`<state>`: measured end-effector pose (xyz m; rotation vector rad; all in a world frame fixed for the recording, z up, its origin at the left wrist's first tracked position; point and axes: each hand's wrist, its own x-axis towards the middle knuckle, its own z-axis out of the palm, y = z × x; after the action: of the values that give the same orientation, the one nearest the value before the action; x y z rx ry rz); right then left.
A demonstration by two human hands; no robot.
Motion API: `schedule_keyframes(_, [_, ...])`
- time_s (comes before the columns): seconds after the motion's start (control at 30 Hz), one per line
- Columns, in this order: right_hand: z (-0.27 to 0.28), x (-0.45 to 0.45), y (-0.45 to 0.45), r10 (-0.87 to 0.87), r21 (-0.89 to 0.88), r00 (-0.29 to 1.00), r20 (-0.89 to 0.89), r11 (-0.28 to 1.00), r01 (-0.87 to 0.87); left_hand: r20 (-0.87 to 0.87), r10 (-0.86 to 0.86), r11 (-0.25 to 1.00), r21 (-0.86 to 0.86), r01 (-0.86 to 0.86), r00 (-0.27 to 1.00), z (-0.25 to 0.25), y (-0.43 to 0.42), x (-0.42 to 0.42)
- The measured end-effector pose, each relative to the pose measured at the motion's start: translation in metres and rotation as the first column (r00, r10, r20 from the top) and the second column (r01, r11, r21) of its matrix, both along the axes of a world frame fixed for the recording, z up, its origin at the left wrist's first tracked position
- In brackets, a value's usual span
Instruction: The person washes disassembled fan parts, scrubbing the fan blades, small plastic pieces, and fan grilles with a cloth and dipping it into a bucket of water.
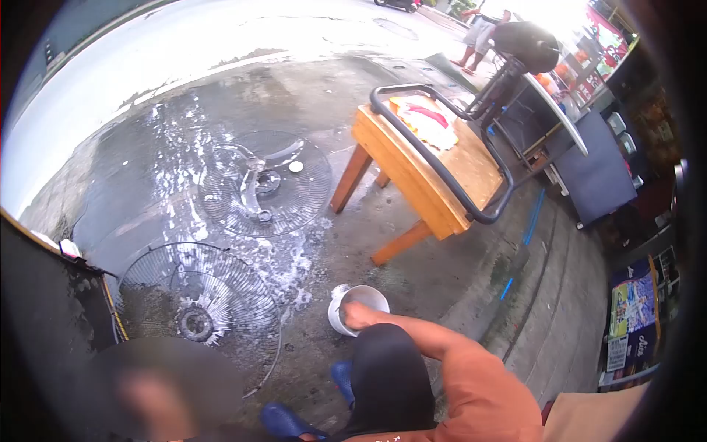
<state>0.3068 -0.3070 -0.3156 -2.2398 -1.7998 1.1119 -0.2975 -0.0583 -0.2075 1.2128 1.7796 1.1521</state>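
My right hand [359,315] reaches into a small white bucket [381,298] on the wet floor. Its fingers look curled, and what they hold, if anything, is hidden by the bucket. At lower left, a blurred patch covers what seems to be my left hand [151,398], so its fingers cannot be made out. Near it lies a round wire fan grille [197,322] with a ribbed centre, flat on the ground. Beyond that rests a second fan grille [313,193], with curved metal pieces and a small white disc [296,167] over it.
White suds [287,265] spread across the concrete. A wooden stool [401,173] stands ahead, a black tubular frame [420,144] and a cloth [427,121] on top. Blue slippers [287,420] are by my knee. At the far right is a printed box [633,309]; a person [479,37] is farther off.
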Motion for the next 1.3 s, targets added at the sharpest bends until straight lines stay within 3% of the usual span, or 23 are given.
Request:
schedule_keyframes(0.07, [0.031, -0.003, 0.012, -0.209, -0.080, 0.977, -0.032, 0.975, 0.206, 0.064, 0.046, 0.996, -0.085, -0.041, 0.997, -0.004, -0.021, 0.002])
schedule_keyframes(0.13, [0.071, -0.002, 0.020, -0.198, -0.033, 0.975, -0.096, 0.980, 0.196, 0.103, 0.112, 0.973, -0.214, -0.088, 0.988, -0.022, -0.036, -0.002])
schedule_keyframes(0.17, [0.090, 0.000, 0.025, -0.193, -0.011, 0.973, -0.130, 0.981, 0.193, 0.208, 0.125, 0.981, -0.169, -0.091, 0.970, -0.039, -0.046, -0.010])
schedule_keyframes(0.23, [0.129, 0.010, 0.040, -0.103, -0.166, 0.990, -0.096, 0.982, 0.086, 0.216, 0.205, 0.928, -0.353, -0.120, 0.955, -0.062, -0.055, -0.020])
schedule_keyframes(0.37, [0.190, 0.019, 0.068, -0.239, -0.242, 0.961, -0.139, 0.949, 0.201, 0.224, 0.261, 0.915, -0.369, -0.167, 0.939, -0.090, -0.076, -0.016])
schedule_keyframes(0.5, [0.228, 0.011, 0.117, -0.367, -0.179, 0.885, -0.287, 0.928, 0.327, 0.274, 0.236, 0.923, -0.363, -0.127, 0.932, -0.125, -0.092, -0.013])
schedule_keyframes(0.63, [0.233, -0.035, 0.182, -0.237, -0.090, 0.900, -0.366, 0.972, 0.219, 0.429, 0.193, 0.919, -0.395, -0.009, 0.882, -0.118, -0.097, 0.005])
schedule_keyframes(0.73, [0.245, -0.103, 0.231, -0.192, -0.169, 0.878, -0.439, 0.977, 0.130, 0.344, 0.240, 0.875, -0.481, -0.049, 0.908, -0.097, -0.096, 0.022])
schedule_keyframes(0.77, [0.241, -0.126, 0.243, -0.221, -0.242, 0.859, -0.461, 0.963, 0.119, 0.327, 0.229, 0.880, -0.473, -0.050, 0.917, -0.087, -0.096, 0.027])
schedule_keyframes(0.8, [0.205, -0.138, 0.253, -0.170, -0.161, 0.847, -0.504, 0.982, 0.101, 0.244, 0.241, 0.895, -0.430, -0.118, 0.939, -0.085, -0.094, 0.035])
schedule_keyframes(0.87, [0.135, -0.171, 0.267, -0.119, -0.025, 0.882, -0.456, 0.992, 0.121, 0.262, 0.250, 0.900, -0.419, -0.124, 0.932, -0.094, -0.094, 0.033])
schedule_keyframes(0.93, [0.120, -0.222, 0.265, -0.076, 0.102, 0.917, -0.391, 0.987, 0.125, 0.210, 0.236, 0.878, -0.464, -0.116, 0.949, -0.091, -0.092, 0.038])
schedule_keyframes(0.97, [0.126, -0.258, 0.254, -0.063, 0.270, 0.901, -0.430, 0.943, 0.194, 0.186, 0.215, 0.868, -0.487, -0.101, 0.959, -0.092, -0.091, 0.041])
schedule_keyframes(1.0, [0.089, -0.278, 0.245, -0.032, 0.349, 0.878, -0.478, 0.910, 0.224, 0.192, 0.260, 0.845, -0.519, -0.127, 0.946, -0.094, -0.090, 0.043])
schedule_keyframes(1.07, [0.016, -0.321, 0.214, 0.041, 0.565, 0.971, -0.234, 0.819, 0.101, 0.146, 0.268, 0.862, -0.478, -0.170, 0.952, -0.118, -0.094, 0.042])
schedule_keyframes(1.1, [0.008, -0.341, 0.198, 0.131, 0.515, 0.984, -0.118, 0.855, -0.052, 0.120, 0.275, 0.868, -0.457, -0.193, 0.954, -0.128, -0.097, 0.042])
schedule_keyframes(1.13, [-0.035, -0.360, 0.174, 0.242, 0.442, 0.960, -0.139, 0.883, -0.158, 0.116, 0.275, 0.876, -0.440, -0.199, 0.954, -0.130, -0.098, 0.042])
schedule_keyframes(1.17, [-0.029, -0.374, 0.156, 0.368, 0.376, 0.929, -0.048, 0.868, -0.325, 0.116, 0.277, 0.884, -0.420, -0.206, 0.954, -0.132, -0.100, 0.042])
schedule_keyframes(1.23, [-0.019, -0.388, 0.141, 0.428, 0.380, 0.895, -0.124, 0.854, -0.355, 0.117, 0.275, 0.899, -0.383, -0.212, 0.954, -0.129, -0.101, 0.044])
schedule_keyframes(1.3, [-0.026, -0.369, 0.147, 0.541, 0.387, 0.836, -0.092, 0.793, -0.471, 0.110, 0.246, 0.890, -0.419, -0.180, 0.963, -0.123, -0.107, 0.045])
